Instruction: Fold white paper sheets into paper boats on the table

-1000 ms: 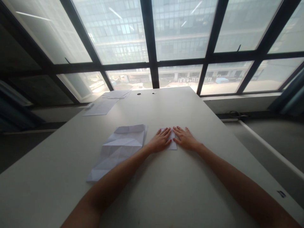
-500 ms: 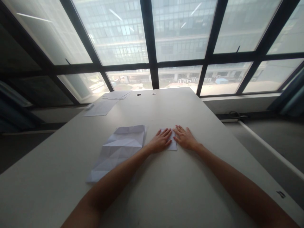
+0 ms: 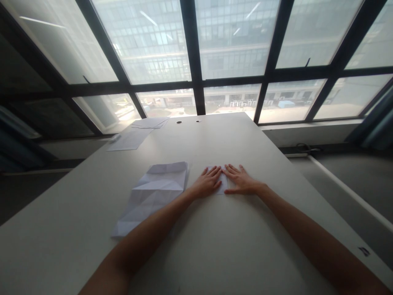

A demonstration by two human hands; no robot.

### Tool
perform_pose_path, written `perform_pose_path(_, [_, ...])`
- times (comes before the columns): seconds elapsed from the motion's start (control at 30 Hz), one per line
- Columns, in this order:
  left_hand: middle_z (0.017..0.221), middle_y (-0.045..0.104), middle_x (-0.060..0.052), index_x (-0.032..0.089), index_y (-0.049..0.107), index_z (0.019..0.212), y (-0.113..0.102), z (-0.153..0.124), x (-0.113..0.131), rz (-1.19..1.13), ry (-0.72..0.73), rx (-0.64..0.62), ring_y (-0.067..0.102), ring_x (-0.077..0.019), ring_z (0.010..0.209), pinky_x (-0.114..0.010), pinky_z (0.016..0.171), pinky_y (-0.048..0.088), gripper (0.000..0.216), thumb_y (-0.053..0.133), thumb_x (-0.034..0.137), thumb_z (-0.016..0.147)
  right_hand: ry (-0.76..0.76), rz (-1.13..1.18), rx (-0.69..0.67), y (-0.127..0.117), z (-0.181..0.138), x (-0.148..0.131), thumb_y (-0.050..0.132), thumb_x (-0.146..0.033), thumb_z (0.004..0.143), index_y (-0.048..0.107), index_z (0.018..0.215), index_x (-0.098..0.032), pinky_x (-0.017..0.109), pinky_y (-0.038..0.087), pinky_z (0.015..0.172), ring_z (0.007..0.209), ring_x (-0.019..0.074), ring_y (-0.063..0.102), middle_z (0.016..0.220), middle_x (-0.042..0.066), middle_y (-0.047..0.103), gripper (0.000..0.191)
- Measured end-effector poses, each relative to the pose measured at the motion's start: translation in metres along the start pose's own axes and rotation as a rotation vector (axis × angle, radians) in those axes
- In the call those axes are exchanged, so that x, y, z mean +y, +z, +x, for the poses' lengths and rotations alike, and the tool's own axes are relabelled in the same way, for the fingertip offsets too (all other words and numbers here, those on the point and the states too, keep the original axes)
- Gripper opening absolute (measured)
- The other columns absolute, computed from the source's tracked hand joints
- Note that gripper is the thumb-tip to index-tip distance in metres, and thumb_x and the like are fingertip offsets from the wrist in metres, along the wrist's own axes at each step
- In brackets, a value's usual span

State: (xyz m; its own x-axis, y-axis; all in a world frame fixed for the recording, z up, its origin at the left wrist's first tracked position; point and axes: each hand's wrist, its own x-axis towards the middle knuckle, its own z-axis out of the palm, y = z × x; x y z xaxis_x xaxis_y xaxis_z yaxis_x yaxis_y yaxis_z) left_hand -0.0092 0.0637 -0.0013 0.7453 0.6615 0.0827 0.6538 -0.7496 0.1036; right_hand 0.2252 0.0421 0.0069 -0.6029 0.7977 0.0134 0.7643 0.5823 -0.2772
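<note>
A small white piece of paper [image 3: 223,186], apparently folded, lies flat on the white table [image 3: 202,241]. Across its left part rests my left hand [image 3: 208,182], open and palm down with the fingers stretched out. My right hand [image 3: 241,180] is open along the paper's right edge, thumb spread toward me and fingertips at the upper right edge. Both hands hide much of the paper. Left of them lies a larger creased sheet of paper [image 3: 156,192], its lower right part covered by my left forearm.
More white sheets [image 3: 132,139] lie at the table's far left. Two round holes, one a cable hole [image 3: 179,122], are near the far edge. A small dark mark [image 3: 364,251] shows at the right edge. Windows with dark frames [image 3: 193,49] stand behind the table.
My right hand has turned and shifted slightly, and its thumb has moved toward me to the paper's lower right corner. My left hand stays in place.
</note>
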Motion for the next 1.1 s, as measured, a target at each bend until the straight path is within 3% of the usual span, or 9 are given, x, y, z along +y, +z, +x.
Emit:
perform_pose_path(0.23, [0.161,0.020,-0.008,0.019,0.015,0.156,0.002,0.001,-0.001,0.003,0.010,0.008,0.015,-0.0215,0.149,-0.044,0.120,0.011,0.060,0.020,0.047,0.103,0.125,-0.018,0.118,0.011,0.008,-0.004,0.033,-0.050,0.099,0.030,0.152,-0.024,0.055,0.009,0.117,0.148,0.0239,0.018,0.160,0.008,0.025,0.059])
perform_pose_path(0.37, [0.161,0.021,-0.008,0.019,0.014,0.156,0.003,0.001,-0.002,0.013,0.007,-0.003,0.014,-0.0225,0.149,-0.045,0.119,0.012,0.062,0.019,0.049,0.103,0.226,-0.036,0.151,0.015,0.012,-0.006,0.032,-0.040,0.100,0.032,0.152,-0.021,0.048,0.011,0.118,0.148,0.0225,0.018,0.160,0.010,0.025,0.056])
perform_pose_path(0.53, [0.161,0.021,-0.008,0.018,0.014,0.156,0.003,0.001,-0.003,0.015,0.009,-0.001,0.014,-0.0227,0.149,-0.045,0.119,0.011,0.062,0.018,0.049,0.103,0.281,-0.057,0.144,0.014,0.013,-0.008,0.033,-0.042,0.099,0.033,0.151,-0.019,0.047,0.012,0.118,0.148,0.0243,0.017,0.160,0.012,0.023,0.057])
perform_pose_path(0.77, [0.161,0.021,-0.008,0.019,0.016,0.156,0.004,0.000,-0.003,0.007,0.026,0.018,0.015,-0.0221,0.149,-0.045,0.119,0.012,0.060,0.021,0.047,0.103,0.109,-0.044,0.112,0.008,0.005,-0.013,0.032,-0.043,0.099,0.030,0.152,-0.018,0.054,0.012,0.117,0.149,0.0258,0.012,0.161,0.012,0.020,0.059])
perform_pose_path(0.9, [0.160,0.023,-0.009,0.017,0.019,0.155,0.004,0.000,-0.002,-0.001,0.017,0.014,0.016,-0.0204,0.149,-0.044,0.119,0.013,0.055,0.019,0.037,0.104,-0.010,-0.048,0.119,0.010,0.001,-0.022,0.035,-0.041,0.099,0.025,0.154,-0.013,0.053,0.010,0.118,0.148,0.0253,0.016,0.159,0.014,0.026,0.062])
perform_pose_path(1.1, [0.160,0.023,-0.011,0.015,0.025,0.153,0.002,0.000,-0.001,0.013,0.015,-0.007,0.016,-0.0199,0.149,-0.043,0.119,0.015,0.053,0.022,0.026,0.101,-0.100,-0.090,0.151,0.010,-0.002,-0.037,0.046,-0.038,0.095,0.037,0.148,-0.012,0.053,0.012,0.118,0.146,0.0272,0.025,0.154,0.018,0.035,0.059])
